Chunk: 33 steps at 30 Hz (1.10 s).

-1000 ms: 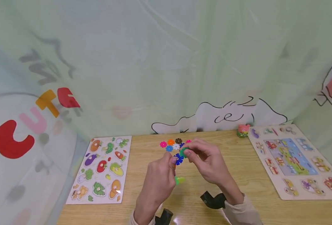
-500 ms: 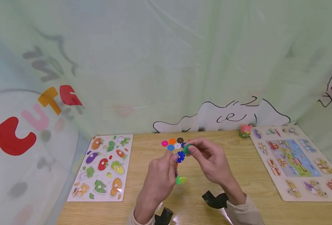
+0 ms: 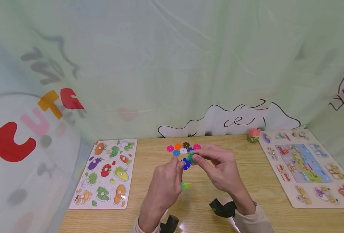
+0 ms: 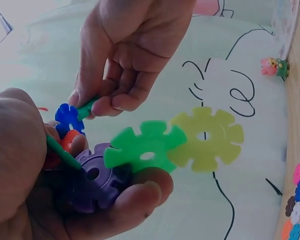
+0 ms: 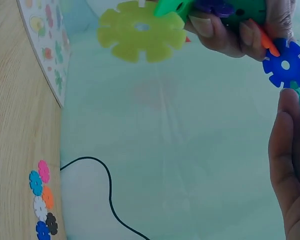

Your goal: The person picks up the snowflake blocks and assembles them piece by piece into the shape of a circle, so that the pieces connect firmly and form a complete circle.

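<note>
My left hand (image 3: 164, 183) grips a chain of notched plastic snowflake discs. In the left wrist view the chain shows a yellow disc (image 4: 207, 139), a light green disc (image 4: 147, 150), a purple disc (image 4: 92, 182) and an orange disc (image 4: 70, 140). A blue disc (image 3: 185, 164) stands up at the chain's upper end, beside the left thumb. My right hand (image 3: 221, 168) pinches a green disc (image 3: 191, 158) between thumb and index finger, its edge right at the blue disc's rim. The left palm and fingers hide part of the chain.
Several loose discs, among them a white disc (image 3: 183, 150) and a brown disc (image 3: 186, 145), lie beyond the hands on the wooden table (image 3: 148, 168). A vegetable puzzle board (image 3: 131, 174) lies left, a vehicle puzzle board (image 3: 280, 191) right. A small pink-and-green figurine (image 3: 254, 135) stands by the curtain.
The right hand shifted the green disc slightly away from the blue disc, then back against its rim. A pink loose disc behind the right hand shows more fully now.
</note>
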Each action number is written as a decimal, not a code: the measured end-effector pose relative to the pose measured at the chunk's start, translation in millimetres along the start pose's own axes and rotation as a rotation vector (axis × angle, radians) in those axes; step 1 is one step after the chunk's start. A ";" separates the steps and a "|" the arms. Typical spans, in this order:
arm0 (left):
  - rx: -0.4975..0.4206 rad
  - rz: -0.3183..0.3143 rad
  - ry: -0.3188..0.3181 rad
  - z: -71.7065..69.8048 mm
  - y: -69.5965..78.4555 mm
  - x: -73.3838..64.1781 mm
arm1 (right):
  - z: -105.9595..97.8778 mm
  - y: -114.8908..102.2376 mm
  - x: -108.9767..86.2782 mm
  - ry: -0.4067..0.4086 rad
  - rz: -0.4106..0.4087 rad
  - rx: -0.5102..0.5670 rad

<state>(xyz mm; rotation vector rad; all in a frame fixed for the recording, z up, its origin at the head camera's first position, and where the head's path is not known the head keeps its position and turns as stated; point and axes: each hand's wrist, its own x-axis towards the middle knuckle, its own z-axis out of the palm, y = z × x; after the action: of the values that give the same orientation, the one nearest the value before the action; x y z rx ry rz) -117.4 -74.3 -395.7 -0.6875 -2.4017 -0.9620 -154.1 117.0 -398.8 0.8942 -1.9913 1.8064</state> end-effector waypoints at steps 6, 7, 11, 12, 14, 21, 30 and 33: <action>-0.031 -0.040 -0.034 -2.1 0.5 -1.9 | 4.0 -1.0 -1.9 0.008 0.006 0.045; -0.040 -0.049 -0.041 -2.4 0.5 -2.2 | 4.9 -1.1 -2.1 0.009 0.005 0.063; -0.103 -0.082 -0.063 -4.1 0.4 -3.5 | 8.4 -1.3 -3.2 -0.002 0.027 0.085; -0.116 -0.082 -0.066 -4.4 0.0 -3.7 | 9.0 -1.3 -3.4 -0.005 0.035 0.085; -0.141 -0.085 -0.070 -5.0 -1.7 -4.2 | 10.0 -1.0 -3.8 -0.017 0.053 0.074; -0.403 -0.253 -0.102 -1.4 -17.3 0.0 | 7.0 3.8 -0.7 -0.064 0.115 0.016; -0.915 -0.619 0.311 19.3 -62.3 4.1 | -28.3 51.7 5.5 -0.007 0.339 -0.342; -1.030 -0.708 0.415 20.3 -74.2 2.8 | -43.0 75.6 2.8 -0.022 0.427 -0.470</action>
<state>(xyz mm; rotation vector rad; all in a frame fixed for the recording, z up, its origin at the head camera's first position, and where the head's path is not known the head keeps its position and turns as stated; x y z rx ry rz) -168.5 -105.6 -444.0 0.1367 -1.6433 -2.3969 -211.3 159.0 -449.1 0.3652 -2.6126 1.3971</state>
